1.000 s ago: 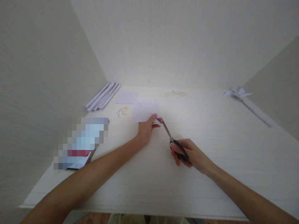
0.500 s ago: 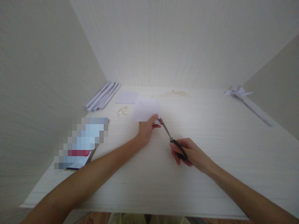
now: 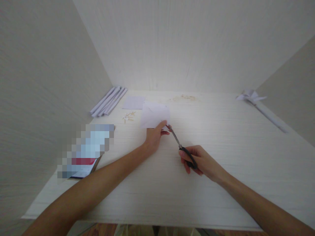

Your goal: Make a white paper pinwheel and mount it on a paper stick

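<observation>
White paper sheet (image 3: 154,115): held at its near edge by the left hand (image 3: 154,137), thumb on top and fingers beneath, so the far part stands clear of the table (image 3: 221,157) and the near right corner is offered to the blades. Location: left of centre, toward the back of the table.

Scissors (image 3: 180,147), black handles, metal blades: gripped by the right hand (image 3: 199,160), fingers closed through and around the handle loops. Blades point up and left, tips at the sheet's near corner just beside the left thumb; they look nearly closed, though how far the cut reaches cannot be told. The right hand sits low near the table, which would steady the cut.

Flat paper square (image 3: 134,102): lying behind the held sheet, apart from it.

Rolled paper tubes (image 3: 108,101): several laid side by side against the left wall, out of the way of both hands.

Small pale scraps (image 3: 128,116): scattered between the tubes and the held sheet.

Folded paper piece on a long paper stem (image 3: 256,101): resting at the far right corner, well apart from the hands.

Blurred-out item (image 3: 86,149): near left edge of the table, contents unreadable.
</observation>
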`<act>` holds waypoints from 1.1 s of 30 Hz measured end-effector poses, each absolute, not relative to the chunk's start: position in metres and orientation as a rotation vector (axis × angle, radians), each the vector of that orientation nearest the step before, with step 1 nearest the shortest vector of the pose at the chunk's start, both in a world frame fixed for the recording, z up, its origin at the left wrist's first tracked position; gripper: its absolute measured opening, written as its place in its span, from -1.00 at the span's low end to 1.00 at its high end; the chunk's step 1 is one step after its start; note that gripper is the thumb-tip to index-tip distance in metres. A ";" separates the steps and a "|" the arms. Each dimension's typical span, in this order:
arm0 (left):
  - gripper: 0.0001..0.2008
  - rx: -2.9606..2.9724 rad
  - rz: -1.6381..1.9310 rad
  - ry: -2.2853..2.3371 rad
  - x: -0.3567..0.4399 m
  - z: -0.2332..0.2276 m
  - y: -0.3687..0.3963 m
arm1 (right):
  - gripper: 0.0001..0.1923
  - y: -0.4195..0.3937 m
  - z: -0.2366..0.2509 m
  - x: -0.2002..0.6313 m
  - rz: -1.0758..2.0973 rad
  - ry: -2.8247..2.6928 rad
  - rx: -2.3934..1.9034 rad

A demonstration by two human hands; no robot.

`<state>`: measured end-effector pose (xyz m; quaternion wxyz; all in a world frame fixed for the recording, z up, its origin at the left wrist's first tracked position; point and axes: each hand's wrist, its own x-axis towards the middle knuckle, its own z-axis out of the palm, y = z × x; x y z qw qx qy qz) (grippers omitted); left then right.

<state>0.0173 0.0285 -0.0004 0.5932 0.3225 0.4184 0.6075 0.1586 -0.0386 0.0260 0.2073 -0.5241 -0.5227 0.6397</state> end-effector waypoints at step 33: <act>-0.85 0.789 1.442 1.001 0.017 0.001 0.027 | -0.63 -0.039 0.023 0.157 1.692 -1.388 -1.357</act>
